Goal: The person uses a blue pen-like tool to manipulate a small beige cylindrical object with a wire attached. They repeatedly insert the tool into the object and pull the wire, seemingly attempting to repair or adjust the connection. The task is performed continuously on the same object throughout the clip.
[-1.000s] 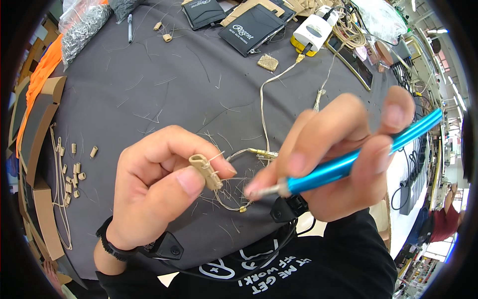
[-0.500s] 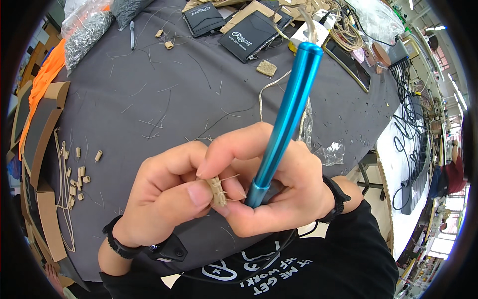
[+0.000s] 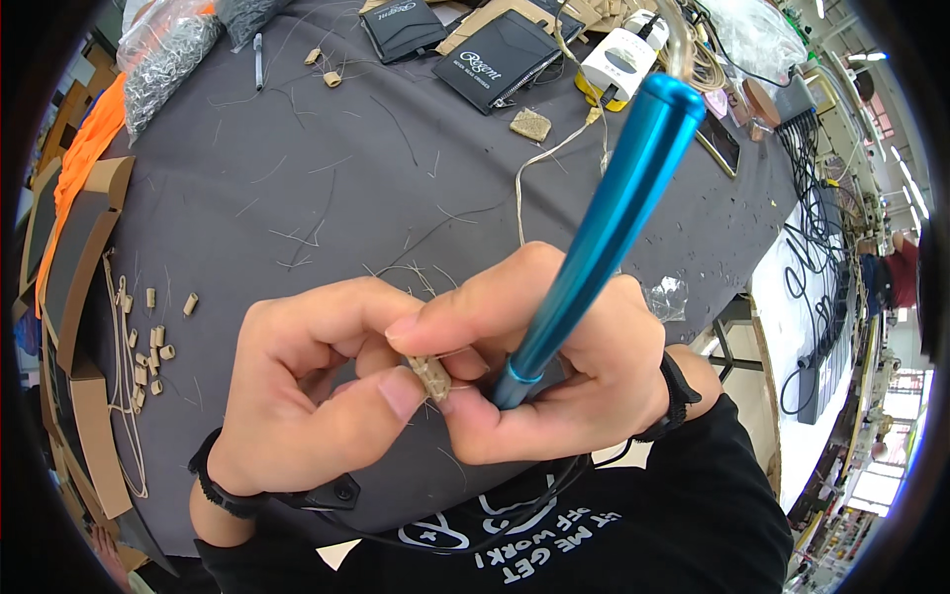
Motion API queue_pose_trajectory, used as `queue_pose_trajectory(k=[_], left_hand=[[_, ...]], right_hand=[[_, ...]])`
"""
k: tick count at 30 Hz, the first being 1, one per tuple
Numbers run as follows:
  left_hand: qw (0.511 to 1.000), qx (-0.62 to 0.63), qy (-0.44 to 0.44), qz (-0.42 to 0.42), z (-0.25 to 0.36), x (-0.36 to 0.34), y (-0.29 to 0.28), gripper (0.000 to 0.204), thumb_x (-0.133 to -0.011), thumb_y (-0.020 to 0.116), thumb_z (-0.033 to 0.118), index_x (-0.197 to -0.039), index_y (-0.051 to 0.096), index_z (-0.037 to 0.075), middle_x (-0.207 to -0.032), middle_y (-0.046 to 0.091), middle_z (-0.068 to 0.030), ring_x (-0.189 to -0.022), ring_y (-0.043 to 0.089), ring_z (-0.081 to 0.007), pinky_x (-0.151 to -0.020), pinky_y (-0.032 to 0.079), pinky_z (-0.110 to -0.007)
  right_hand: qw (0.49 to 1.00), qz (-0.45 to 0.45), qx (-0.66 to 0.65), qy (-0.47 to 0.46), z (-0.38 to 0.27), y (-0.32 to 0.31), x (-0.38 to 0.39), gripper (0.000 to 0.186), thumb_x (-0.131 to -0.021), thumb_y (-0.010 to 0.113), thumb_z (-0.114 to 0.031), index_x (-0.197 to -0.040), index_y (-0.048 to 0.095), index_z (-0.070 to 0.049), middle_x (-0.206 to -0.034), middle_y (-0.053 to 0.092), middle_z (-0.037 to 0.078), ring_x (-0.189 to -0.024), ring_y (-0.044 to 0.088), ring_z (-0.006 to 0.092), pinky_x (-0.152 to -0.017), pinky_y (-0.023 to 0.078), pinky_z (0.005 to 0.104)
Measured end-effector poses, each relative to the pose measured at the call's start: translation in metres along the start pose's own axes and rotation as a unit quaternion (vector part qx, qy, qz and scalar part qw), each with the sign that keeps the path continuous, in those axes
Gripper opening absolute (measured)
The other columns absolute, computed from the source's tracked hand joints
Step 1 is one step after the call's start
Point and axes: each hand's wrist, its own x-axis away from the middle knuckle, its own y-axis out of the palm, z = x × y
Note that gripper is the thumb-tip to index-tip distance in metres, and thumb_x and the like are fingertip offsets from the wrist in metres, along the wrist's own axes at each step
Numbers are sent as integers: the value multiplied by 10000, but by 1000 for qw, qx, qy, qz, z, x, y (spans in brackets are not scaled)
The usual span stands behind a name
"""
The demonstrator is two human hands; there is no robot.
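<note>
My left hand point(image 3: 322, 396) pinches a small tan cylinder point(image 3: 428, 378) wrapped in cord between thumb and fingers. Thin thread ends stick out from its side. Close against it, my right hand point(image 3: 594, 361) grips a shiny blue pen-shaped tool point(image 3: 612, 233) with a pale cord at its top. The tool slants up and to the right, and its working tip is hidden behind my right fingers. The index finger and thumb of that hand also meet the cylinder's right side. Both hands hover above the grey-covered table point(image 3: 376, 218).
Several loose tan cylinders point(image 3: 191, 304) lie at left beside looped cord point(image 3: 127, 436) and cardboard strips point(image 3: 99, 436). Farther off are a bag of metal pieces point(image 3: 166, 74), a pen point(image 3: 259, 61), black wallets point(image 3: 495, 61), a tan pad point(image 3: 530, 124), a white power box point(image 3: 621, 59) and a phone point(image 3: 719, 146).
The blue tool's top end has tilted right and down. My left hand has shifted slightly left, and the tan cylinder has turned a little between the fingers.
</note>
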Motion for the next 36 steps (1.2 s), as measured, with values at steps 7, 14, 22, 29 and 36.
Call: queue_pose_trajectory(k=[7,14,22,29,36], left_hand=[[999,-12,29,16,2,2,3,309,-712,550,207,-885,504,-45,-764,566,-112,-684,556,-135,-623,449,-237],[1000,-13,5,1,1,1,1,354,-699,580,250,-891,503,-37,-770,563,-100,-697,553,-131,-640,447,-234],[995,91,32,11,0,-1,10,197,-699,566,58,-867,527,-36,-720,578,-52,-529,396,-7,-537,338,-164],[995,69,65,-29,-4,-1,4,208,-699,572,2,-899,520,-22,-775,589,-63,-502,331,25,-528,318,-149],[985,161,34,-42,1,-3,3,201,-747,554,40,-929,502,-28,-834,588,-92,-645,491,-48,-652,391,-200]], right_hand=[[1000,-1,-7,5,-1,2,-1,321,-611,591,-24,-905,477,-84,-560,494,-14,-388,479,122,-368,372,213],[1000,4,-12,9,0,0,0,312,-614,587,-20,-897,471,-80,-563,496,-12,-390,483,125,-368,372,212],[999,2,-28,26,-4,1,1,311,-610,596,-20,-890,474,-81,-560,496,-17,-384,475,115,-364,367,208],[999,0,-46,16,1,3,1,308,-609,607,-27,-884,482,-87,-562,496,-28,-380,465,111,-363,364,205],[988,-45,-133,56,-7,-5,0,355,-667,559,77,-994,428,35,-668,526,84,-511,490,85,-418,363,197]])
